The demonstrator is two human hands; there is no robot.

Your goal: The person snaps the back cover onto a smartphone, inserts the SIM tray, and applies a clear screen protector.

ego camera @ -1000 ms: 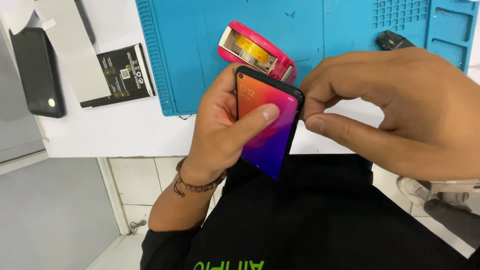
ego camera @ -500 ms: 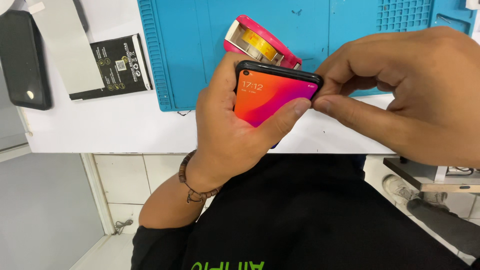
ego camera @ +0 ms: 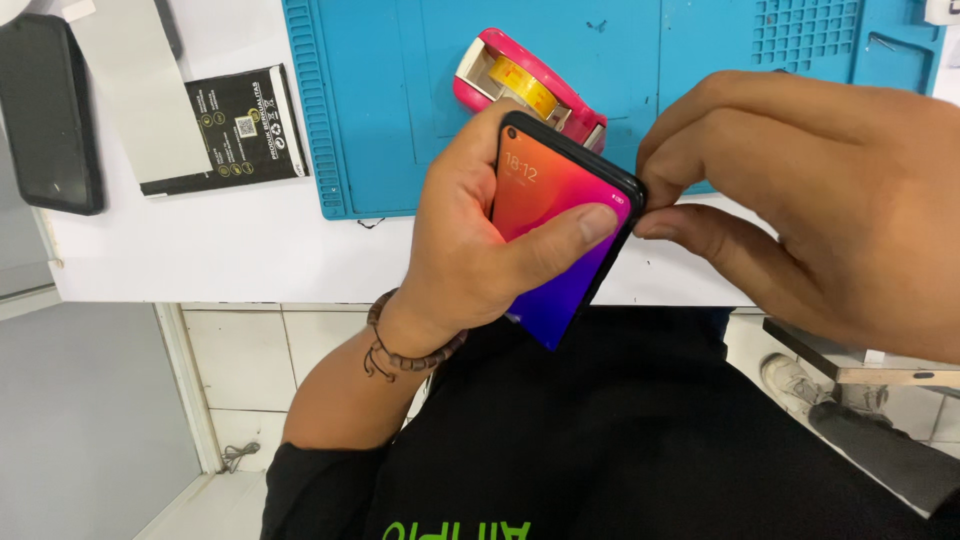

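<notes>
My left hand grips a smartphone with a lit orange-to-purple screen, thumb lying across the glass, held over the front edge of the white table. My right hand pinches the phone's upper right corner between thumb and forefinger. A beaded bracelet circles my left wrist. The phone's lower part is hidden behind my left palm.
A blue work mat covers the table's far side with a pink tape dispenser on it. To the left lie a black packet, a grey-white sheet and a dark phone. Tiled floor lies below the table's edge.
The phone has tilted from flatter back to more upright, and my right fingers stay at its top right corner. The view has shifted slightly.
</notes>
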